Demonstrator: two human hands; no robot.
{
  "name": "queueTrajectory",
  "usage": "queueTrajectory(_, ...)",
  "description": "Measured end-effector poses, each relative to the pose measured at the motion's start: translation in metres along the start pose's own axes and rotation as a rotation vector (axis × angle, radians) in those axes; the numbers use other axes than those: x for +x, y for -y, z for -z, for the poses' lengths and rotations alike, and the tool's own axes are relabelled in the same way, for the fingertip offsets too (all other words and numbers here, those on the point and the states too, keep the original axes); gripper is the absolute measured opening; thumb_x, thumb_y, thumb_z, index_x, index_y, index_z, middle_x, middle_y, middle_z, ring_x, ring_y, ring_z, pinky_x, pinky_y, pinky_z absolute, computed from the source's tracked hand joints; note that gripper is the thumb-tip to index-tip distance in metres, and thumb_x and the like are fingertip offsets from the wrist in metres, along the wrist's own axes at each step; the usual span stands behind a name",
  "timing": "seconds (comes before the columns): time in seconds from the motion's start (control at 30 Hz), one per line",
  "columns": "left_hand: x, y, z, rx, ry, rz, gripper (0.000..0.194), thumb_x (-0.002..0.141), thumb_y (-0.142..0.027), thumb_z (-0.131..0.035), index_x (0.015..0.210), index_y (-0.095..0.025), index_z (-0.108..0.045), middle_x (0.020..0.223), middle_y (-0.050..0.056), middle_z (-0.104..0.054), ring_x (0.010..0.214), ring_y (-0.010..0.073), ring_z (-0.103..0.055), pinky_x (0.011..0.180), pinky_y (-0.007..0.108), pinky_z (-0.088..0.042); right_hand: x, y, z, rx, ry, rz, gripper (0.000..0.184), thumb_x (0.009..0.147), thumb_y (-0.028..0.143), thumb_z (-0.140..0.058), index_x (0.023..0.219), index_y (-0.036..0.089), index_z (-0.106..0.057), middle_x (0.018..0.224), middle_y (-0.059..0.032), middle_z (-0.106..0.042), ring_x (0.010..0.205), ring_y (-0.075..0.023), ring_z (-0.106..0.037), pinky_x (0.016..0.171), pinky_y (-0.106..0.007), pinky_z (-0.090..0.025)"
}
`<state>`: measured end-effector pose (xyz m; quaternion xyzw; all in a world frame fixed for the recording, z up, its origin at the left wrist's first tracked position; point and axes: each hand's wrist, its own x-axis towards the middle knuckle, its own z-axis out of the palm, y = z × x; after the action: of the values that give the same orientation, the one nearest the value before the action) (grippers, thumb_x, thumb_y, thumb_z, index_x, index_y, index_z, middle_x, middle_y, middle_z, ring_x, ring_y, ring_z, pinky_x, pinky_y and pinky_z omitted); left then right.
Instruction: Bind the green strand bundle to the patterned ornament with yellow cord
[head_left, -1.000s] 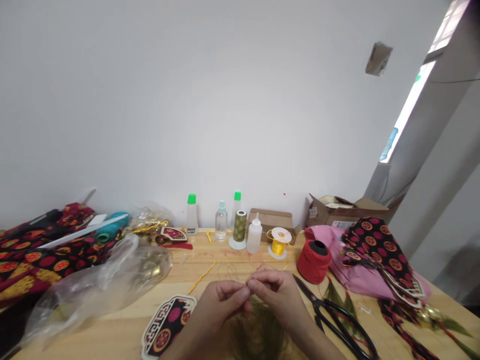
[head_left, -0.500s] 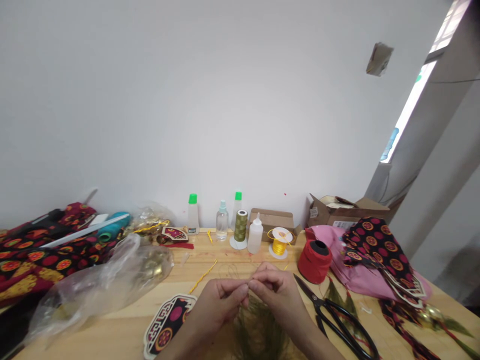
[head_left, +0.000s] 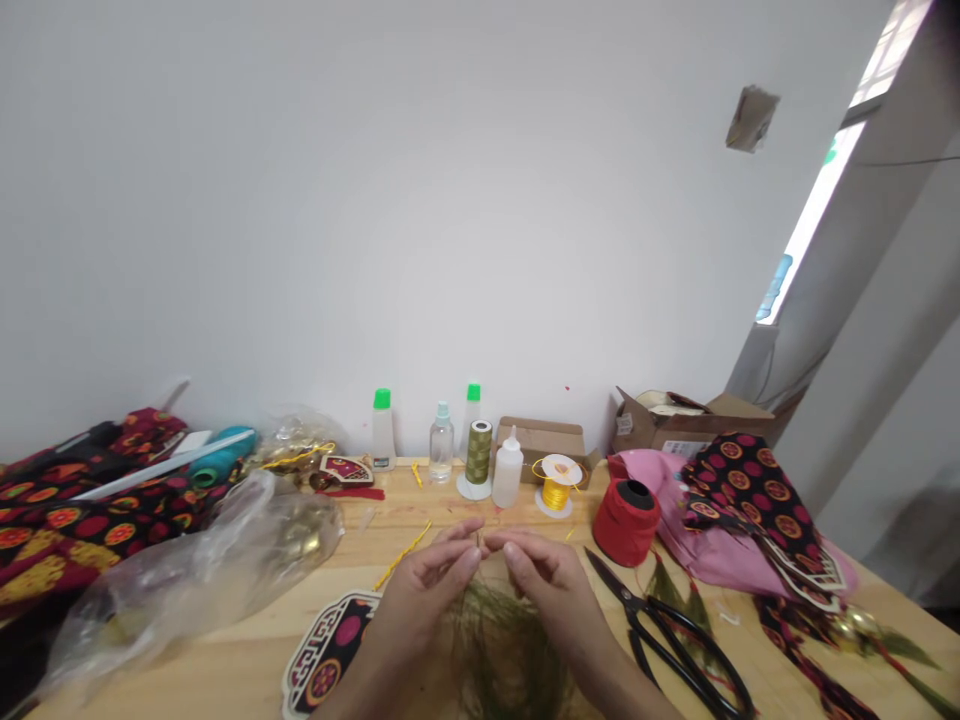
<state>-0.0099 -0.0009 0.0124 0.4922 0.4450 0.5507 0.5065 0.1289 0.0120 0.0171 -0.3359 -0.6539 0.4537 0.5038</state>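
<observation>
Before me a loose bundle of fine olive-green thread (head_left: 510, 650) hangs down between my hands. My left hand (head_left: 429, 590) is closed, its thumb and fingertips pinching strands at the top of the bundle. Close beside it is my right hand (head_left: 553, 590), with its fingers bent toward the left fingertips and its thumb against the forefinger; it seems to grip the same thread, though the tips partly hide it. Beneath my left forearm lies a patterned fabric piece with a pale cut-out border (head_left: 330, 650). Black-handled scissors (head_left: 671, 640) rest just right of my right hand.
Along the wall stand a green thread spool (head_left: 479, 455), a white squeeze bottle (head_left: 508, 472), a clear bottle (head_left: 442, 450) and a yellow cord spool (head_left: 556, 494). A red thread cone (head_left: 626, 525) sits right, beside pink cloth (head_left: 675, 515). Leftward lies a plastic bag (head_left: 195, 580).
My hands have shifted slightly, and the fingers have loosened from a tight pinch together. The right thumb has moved back from the left fingertips. The view has drifted a little.
</observation>
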Motion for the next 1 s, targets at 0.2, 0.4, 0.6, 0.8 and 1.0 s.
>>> queueTrajectory(0.2, -0.003, 0.001, -0.001, -0.148, -0.003, 0.065, 0.016, 0.058, -0.029, -0.064, 0.060, -0.014, -0.069, 0.110, 0.012, -0.056, 0.110, 0.0256, -0.038, 0.090, 0.033, -0.031, -0.008, -0.006, -0.018, 0.146, 0.227, -0.130, 0.034, 0.073, 0.037, -0.047, 0.048, 0.015, -0.054, 0.043, 0.0049, -0.039, 0.042, -0.0068, -0.033, 0.044, -0.019, -0.028)
queueTrajectory(0.4, -0.005, 0.003, -0.005, -0.446, -0.028, 0.243, 0.014, 0.055, -0.024, -0.068, 0.062, -0.011, -0.068, 0.094, 0.011, -0.063, 0.086, 0.0219, -0.055, 0.067, 0.026, -0.046, -0.010, 0.000, -0.018, 0.127, 0.212, -0.138, 0.028, 0.069, 0.030, -0.053, 0.046, 0.014, -0.055, 0.045, 0.0037, -0.046, 0.044, -0.0068, -0.038, 0.046, -0.018, -0.029)
queueTrajectory(0.6, -0.001, 0.001, 0.002, -0.646, -0.159, 0.220, 0.005, 0.064, -0.006, -0.060, 0.062, -0.007, -0.064, 0.061, 0.005, -0.064, 0.059, 0.0108, -0.060, 0.062, 0.020, -0.050, -0.013, -0.019, -0.013, 0.047, 0.320, -0.186, 0.030, 0.070, 0.034, -0.053, 0.055, 0.011, -0.064, 0.041, 0.0041, -0.045, 0.038, -0.0040, -0.034, 0.040, -0.016, -0.026)
queueTrajectory(0.8, 0.013, -0.008, 0.029, -0.949, -0.363, 0.091, 0.024, 0.078, 0.000, -0.037, 0.072, -0.010, -0.058, 0.067, 0.003, -0.062, 0.058, 0.0064, -0.059, 0.060, 0.020, -0.053, -0.007, -0.019, 0.010, 0.009, 0.519, -0.337, 0.036, 0.061, 0.044, -0.059, 0.069, 0.011, -0.067, 0.051, 0.0000, -0.055, 0.040, -0.0061, -0.042, 0.041, -0.018, -0.033)
queueTrajectory(1.0, 0.014, -0.007, 0.035, -1.036, -0.234, 0.075, 0.022, 0.081, -0.004, -0.033, 0.072, -0.008, -0.053, 0.067, 0.003, -0.056, 0.035, -0.0014, -0.040, 0.031, 0.010, -0.038, 0.014, -0.026, 0.036, -0.470, -0.039, -0.103, 0.034, 0.072, 0.039, -0.047, 0.068, 0.011, -0.065, 0.057, -0.0032, -0.059, 0.053, -0.0124, -0.049, 0.049, -0.022, -0.036)
